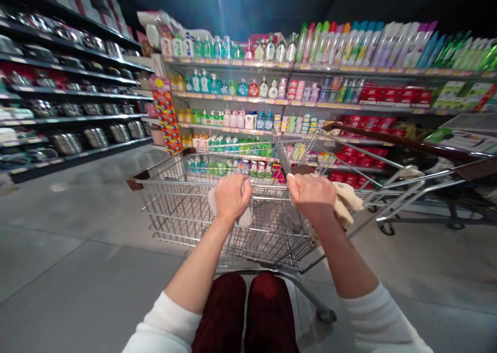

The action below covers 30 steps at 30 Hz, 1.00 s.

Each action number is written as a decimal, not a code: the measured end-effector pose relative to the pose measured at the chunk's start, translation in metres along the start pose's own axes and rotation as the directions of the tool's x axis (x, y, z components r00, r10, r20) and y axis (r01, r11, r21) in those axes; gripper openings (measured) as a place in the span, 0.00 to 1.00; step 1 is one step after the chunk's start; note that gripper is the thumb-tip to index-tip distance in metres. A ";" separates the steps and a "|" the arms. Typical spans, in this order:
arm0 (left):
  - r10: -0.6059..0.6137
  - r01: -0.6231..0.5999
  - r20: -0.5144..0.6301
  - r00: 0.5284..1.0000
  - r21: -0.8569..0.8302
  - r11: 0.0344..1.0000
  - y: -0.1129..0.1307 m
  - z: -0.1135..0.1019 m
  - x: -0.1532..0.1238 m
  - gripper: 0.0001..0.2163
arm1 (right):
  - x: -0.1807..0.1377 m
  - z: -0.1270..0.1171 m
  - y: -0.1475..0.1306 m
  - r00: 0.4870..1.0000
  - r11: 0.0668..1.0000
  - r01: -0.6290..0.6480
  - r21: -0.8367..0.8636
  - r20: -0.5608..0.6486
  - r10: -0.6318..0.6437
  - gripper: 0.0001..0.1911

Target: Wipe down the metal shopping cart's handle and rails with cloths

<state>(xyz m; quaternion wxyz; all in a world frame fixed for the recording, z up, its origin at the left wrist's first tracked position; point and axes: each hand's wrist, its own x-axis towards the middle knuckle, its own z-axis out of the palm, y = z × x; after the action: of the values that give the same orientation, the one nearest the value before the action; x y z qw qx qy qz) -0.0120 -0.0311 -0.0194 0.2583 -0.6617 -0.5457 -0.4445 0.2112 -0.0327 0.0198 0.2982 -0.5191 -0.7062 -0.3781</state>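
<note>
A metal wire shopping cart (174,208) stands right in front of me on the shop floor. My left hand (232,196) is closed on a white cloth (245,217) pressed against the cart's near rail. My right hand (311,194) is closed on a beige cloth (347,202) at the cart's right rear corner, where the rail meets the folded child seat flap. Both fists sit on the same top rail, a hand's width apart. The cart basket looks bare inside.
A second wire cart (419,182) with a dark red handle stands to the right, close to mine. Shelves of soap and shampoo bottles (272,84) run ahead. Steel pots fill dark shelves (70,109) on the left. Grey floor tiles (77,249) stretch left.
</note>
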 end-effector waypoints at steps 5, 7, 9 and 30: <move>0.024 -0.025 -0.083 0.996 -0.008 1.000 -0.003 0.000 -0.005 0.10 | -0.003 -0.002 -0.004 0.994 0.998 0.019 0.068 -0.111 -0.011 0.21; 0.034 -0.034 -0.101 0.994 -0.007 0.999 -0.004 0.000 -0.005 0.10 | -0.004 -0.002 -0.004 0.990 0.991 0.043 0.126 -0.138 -0.026 0.19; 0.035 -0.036 -0.114 0.993 -0.001 0.999 -0.004 0.000 -0.004 0.10 | -0.004 0.000 -0.003 0.982 0.981 0.064 0.181 -0.184 -0.030 0.17; -0.021 0.014 0.149 0.989 0.048 0.999 0.068 0.015 0.010 0.14 | -0.012 0.032 0.024 0.991 0.971 0.015 0.237 -0.134 0.017 0.17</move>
<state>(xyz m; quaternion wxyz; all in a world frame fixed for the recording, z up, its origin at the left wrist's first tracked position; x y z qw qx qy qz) 0.0577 -0.0319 -0.0082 0.2283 -0.6822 -0.5796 -0.3829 0.2371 -0.0080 -0.0018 0.4054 -0.4532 -0.7243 -0.3250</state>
